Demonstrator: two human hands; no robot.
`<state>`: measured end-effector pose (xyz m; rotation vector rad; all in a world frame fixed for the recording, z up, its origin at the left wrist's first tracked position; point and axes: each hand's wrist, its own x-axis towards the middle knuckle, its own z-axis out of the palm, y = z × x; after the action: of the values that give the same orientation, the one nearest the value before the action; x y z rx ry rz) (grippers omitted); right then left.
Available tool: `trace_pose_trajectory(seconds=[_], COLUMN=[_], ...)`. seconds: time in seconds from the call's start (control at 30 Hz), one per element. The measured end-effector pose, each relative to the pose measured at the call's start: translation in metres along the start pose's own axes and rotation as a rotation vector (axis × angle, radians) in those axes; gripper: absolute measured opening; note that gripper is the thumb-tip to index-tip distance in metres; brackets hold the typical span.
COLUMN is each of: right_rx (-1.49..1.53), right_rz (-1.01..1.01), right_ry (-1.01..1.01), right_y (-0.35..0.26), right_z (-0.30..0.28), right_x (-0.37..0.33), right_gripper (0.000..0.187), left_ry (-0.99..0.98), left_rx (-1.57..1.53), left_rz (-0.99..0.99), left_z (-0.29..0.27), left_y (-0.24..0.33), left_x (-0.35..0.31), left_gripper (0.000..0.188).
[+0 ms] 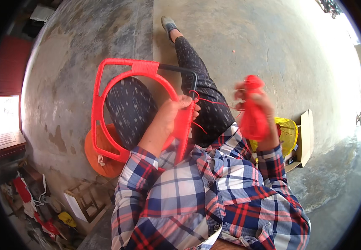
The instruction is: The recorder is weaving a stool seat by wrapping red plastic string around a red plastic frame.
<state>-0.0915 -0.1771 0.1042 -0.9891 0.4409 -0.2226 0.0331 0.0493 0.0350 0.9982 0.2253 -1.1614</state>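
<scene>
My left hand (pixel 179 109) grips one side of a squarish frame (pixel 146 66) with a round ring inside it. Red cord is wrapped closely over most of the frame, while bare black rod shows at its upper right corner. The frame rests over my lap and bent left leg. Off to the right, my right hand (pixel 265 103), blurred by motion, is closed around a bundle of red cord (pixel 253 121). A loose red strand (pixel 214 101) runs between the bundle and the frame near my left fingers. Part of the frame's lower right is hidden by my left forearm.
Beside my right forearm stands a cardboard box (pixel 306 139) with a yellow bag (pixel 288 135) in it. An orange round object (pixel 101 160) lies partly behind the frame. At lower left are a wooden piece (pixel 89 202) and assorted clutter. My outstretched leg (pixel 193 58) crosses the concrete floor.
</scene>
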Motion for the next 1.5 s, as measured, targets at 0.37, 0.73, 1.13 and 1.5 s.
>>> trace_pose_trajectory(seconds=[0.37, 0.73, 1.13, 1.5], right_rx=[-0.415, 0.078, -0.997, -0.108], right_rz=[0.165, -0.374, 0.021, 0.061], right_ry=[-0.398, 0.155, -0.688, -0.489], right_y=[0.027, -0.049, 0.055, 0.06], right_z=[0.019, -0.249, -0.003, 0.046], right_x=[-0.005, 0.01, 0.017, 0.076], right_gripper=[0.03, 0.031, 0.051, 0.045], left_ry=[0.044, 0.018, -0.091, -0.08], left_rx=[-0.067, -0.08, -0.112, -0.057], left_rz=[0.006, 0.021, 0.019, 0.04], left_z=[0.002, -0.011, 0.003, 0.026], left_y=[-0.002, 0.003, 0.006, 0.0], left_x=[0.003, 0.005, -0.007, -0.009], left_gripper=[0.018, 0.012, 0.009, 0.015])
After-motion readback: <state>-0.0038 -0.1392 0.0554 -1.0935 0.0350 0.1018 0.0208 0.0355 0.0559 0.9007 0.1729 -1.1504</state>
